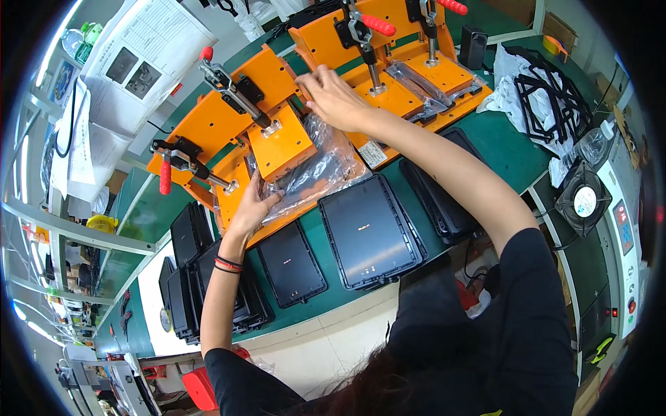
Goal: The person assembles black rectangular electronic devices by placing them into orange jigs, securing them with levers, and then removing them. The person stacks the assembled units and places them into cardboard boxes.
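Note:
My left hand (254,206) rests at the lower edge of an orange block (282,145) on a clamping fixture, its thumb spread away from its fingers. Clear plastic film (320,173) lies crumpled beside and under the block; what it covers is hard to make out. My right hand (331,98) is raised at the right end of the fixture's orange upright plate (267,73), fingers loosely bent and apart, nothing visible in them. A toggle clamp (236,93) with a red-tipped handle presses on the block, and a second toggle clamp (191,170) stands to its left.
Nearer to me lie black rectangular panels (364,232), (293,263), with a stack of panels (229,291) at left. A second orange fixture (388,87) stands at right. Black frames (551,100) lie on white plastic, beside a small fan (584,199). Paper sheets (139,69) hang at upper left.

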Demonstrator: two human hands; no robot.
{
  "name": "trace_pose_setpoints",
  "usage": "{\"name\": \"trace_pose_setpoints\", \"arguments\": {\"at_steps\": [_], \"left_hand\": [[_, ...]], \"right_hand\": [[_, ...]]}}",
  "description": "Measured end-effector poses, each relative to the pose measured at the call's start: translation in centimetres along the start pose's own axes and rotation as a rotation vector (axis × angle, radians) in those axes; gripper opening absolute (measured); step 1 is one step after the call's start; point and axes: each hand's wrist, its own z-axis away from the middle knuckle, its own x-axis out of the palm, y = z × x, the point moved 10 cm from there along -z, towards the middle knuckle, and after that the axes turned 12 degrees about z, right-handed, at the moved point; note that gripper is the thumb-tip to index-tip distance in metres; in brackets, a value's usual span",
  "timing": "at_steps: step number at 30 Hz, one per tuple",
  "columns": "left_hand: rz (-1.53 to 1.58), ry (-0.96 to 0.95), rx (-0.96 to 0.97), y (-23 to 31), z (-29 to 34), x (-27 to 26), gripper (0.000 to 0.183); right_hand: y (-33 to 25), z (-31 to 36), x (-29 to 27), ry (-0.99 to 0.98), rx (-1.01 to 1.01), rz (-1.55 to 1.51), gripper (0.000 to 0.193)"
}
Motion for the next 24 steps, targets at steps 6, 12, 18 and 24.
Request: {"name": "trace_pose_setpoints", "arguments": {"at_steps": [6, 12, 18, 24], "left_hand": [[-0.288, 0.138, 0.276, 0.8, 0.0, -1.2, 0.093], [-0.878, 0.246, 0.368, 4.0, -0.2, -0.4, 0.095], [-1.413, 0.228, 0.104, 2.6, -2.2, 1.3, 0.102], [-1.260, 0.161, 0.100, 1.1, -4.3, -1.2, 0.111]], "right_hand": [[2.2, 4.1, 8.3, -0.741, 0.395, -0.362, 0.045], [-0.2, 3.8, 9.6, -0.682, 0.087, -0.386, 0.052], [-1.3, 4.9, 9.1, -0.664, -0.090, 0.023, 0.047], [-2.3, 6.7, 9.8, -1.000, -0.302, 0.214, 0.064]]}}
